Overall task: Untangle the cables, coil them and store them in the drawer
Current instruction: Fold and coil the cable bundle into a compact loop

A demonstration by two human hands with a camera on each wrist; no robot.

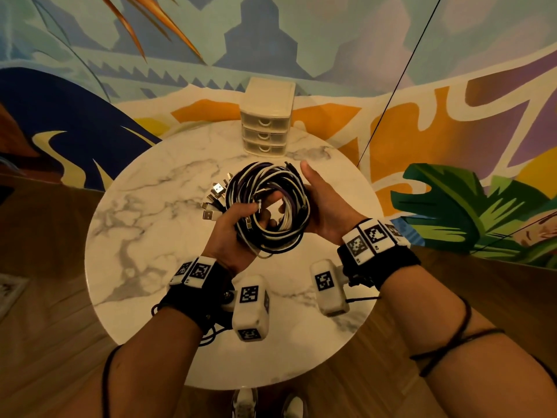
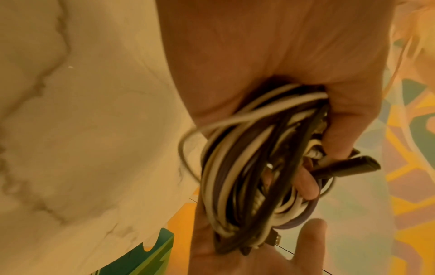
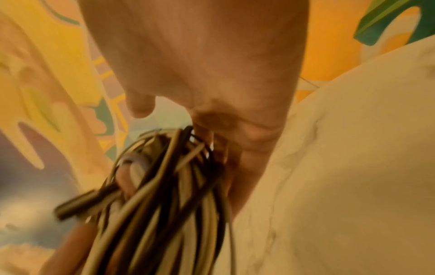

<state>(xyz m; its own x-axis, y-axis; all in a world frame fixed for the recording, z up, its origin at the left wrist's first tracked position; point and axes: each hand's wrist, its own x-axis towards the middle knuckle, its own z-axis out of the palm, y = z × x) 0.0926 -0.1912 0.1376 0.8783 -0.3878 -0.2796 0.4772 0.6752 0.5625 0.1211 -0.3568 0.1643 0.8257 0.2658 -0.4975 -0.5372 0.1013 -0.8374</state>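
A thick coil of black, white and purple cables (image 1: 268,203) is held above the round marble table (image 1: 144,236). My left hand (image 1: 238,227) grips its near-left side, thumb over the strands and fingers curled beneath; the left wrist view shows those cables (image 2: 254,167) bunched in the palm. My right hand (image 1: 316,203) cups the coil's right side, fingers curled through the loop and thumb pointing up; the right wrist view shows the cable bundle (image 3: 169,195) blurred. Several USB plugs (image 1: 215,200) fan out to the coil's left. The beige three-drawer box (image 1: 266,116) stands at the table's far edge, drawers closed.
A painted mural wall (image 1: 90,86) rises right behind the table. Wooden floor (image 1: 45,312) surrounds it. A thin black line (image 1: 401,73) runs diagonally from upper right toward the table. Shoes (image 1: 268,404) show below the table's near edge.
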